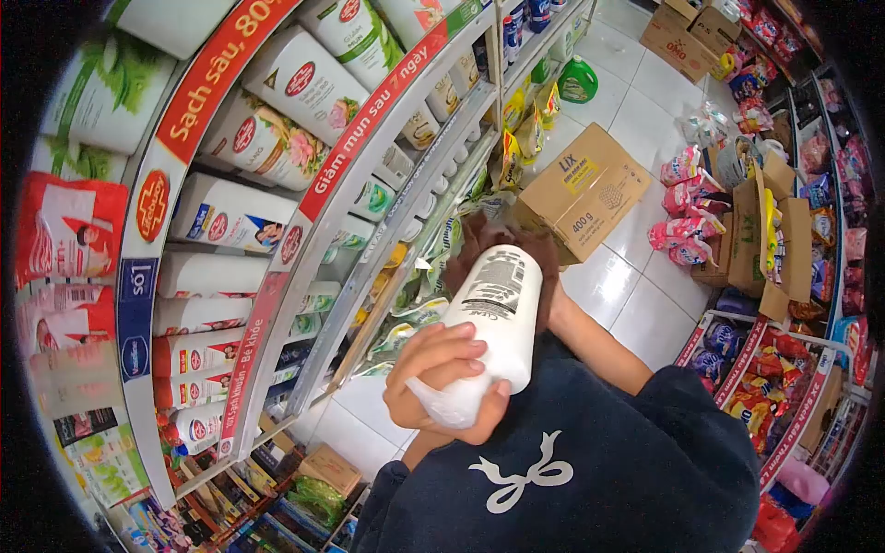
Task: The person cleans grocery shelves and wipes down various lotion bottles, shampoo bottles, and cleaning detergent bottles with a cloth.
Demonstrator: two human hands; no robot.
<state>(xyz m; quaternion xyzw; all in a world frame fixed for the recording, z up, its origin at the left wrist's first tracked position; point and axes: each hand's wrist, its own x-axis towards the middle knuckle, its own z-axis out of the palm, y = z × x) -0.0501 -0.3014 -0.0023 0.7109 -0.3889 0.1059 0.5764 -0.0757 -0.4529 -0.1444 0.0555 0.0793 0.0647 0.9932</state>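
Note:
A large white bottle with grey and black label print is held tilted in front of my chest. My left hand is closed around its near end, fingers on one side and thumb on the other. A smooth whitish piece shows between the fingers and thumb. From the right, my right hand reaches behind the bottle, its fingers hidden there. Dark brown cloth bunches at that hand and spreads out past the bottle's far end.
Shelves with red price strips hold rows of white bottles close on the left. A LIX carton stands on the tiled floor ahead. Pink packs and an opened carton lie right, beside another shelf with detergent packs.

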